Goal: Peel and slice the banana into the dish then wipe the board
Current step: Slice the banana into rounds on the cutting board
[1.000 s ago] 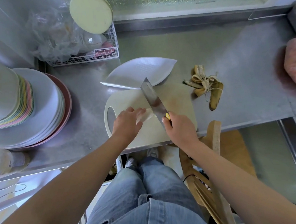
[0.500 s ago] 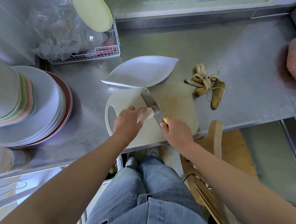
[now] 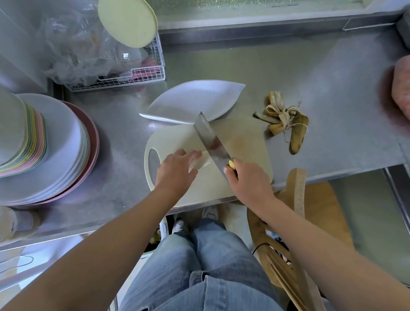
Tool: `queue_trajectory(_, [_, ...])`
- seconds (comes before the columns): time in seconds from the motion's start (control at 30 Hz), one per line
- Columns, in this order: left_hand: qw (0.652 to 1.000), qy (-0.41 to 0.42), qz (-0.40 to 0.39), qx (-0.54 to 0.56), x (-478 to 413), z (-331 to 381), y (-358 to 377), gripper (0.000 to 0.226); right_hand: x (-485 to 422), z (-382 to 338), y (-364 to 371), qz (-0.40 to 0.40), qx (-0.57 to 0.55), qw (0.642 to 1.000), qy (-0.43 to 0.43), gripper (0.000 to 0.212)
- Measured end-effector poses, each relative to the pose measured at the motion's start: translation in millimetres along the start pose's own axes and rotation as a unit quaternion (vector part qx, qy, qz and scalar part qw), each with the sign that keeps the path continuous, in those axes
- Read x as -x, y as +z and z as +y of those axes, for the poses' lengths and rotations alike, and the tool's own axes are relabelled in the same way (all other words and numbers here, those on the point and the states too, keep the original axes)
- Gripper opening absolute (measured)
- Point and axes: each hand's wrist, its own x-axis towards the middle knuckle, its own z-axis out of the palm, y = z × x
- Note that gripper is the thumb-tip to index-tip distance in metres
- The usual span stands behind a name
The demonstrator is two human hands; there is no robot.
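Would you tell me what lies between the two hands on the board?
The head view shows the banana and the knife blade between the left hand and the right hand.

Bare counter [image 3: 308,72] behind banana peel [image 3: 287,121]; plate stack [image 3: 47,149] crowds left

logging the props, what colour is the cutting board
Pale cream cutting board, seen best in the head view.

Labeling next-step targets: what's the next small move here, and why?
Probably press the knife down through the banana's free end to cut a slice. The left hand holds the peeled banana on the board, the right hand grips the knife with its blade across that end, and the dish shows no slices. The peel lies aside.
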Motion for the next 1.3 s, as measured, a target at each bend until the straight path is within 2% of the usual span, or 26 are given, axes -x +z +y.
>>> queue_trajectory(0.47, [1.0,-0.007,0.0,-0.011,0.6,0.6,0.1,0.043,0.6,-2.1,20.5,-0.043,0.015,0.998,0.042,0.025])
queue_trajectory(0.67, [1.0,-0.002,0.012,0.015,7.4,-5.9,-0.6,0.057,3.8,-0.8,8.3,0.012,0.0,1.0,0.009,0.024])
queue_trajectory(0.9, [1.0,-0.022,0.02,-0.006,12.8,-6.2,-4.6,0.034,2.1,-3.1,0.6,0.01,0.005,1.0,-0.013,0.024])
queue_trajectory(1.3, [0.999,-0.029,0.031,0.005,12.4,-2.8,-6.4,0.033,0.8,-7.6,16.8,-0.022,0.028,0.999,0.021,0.026])
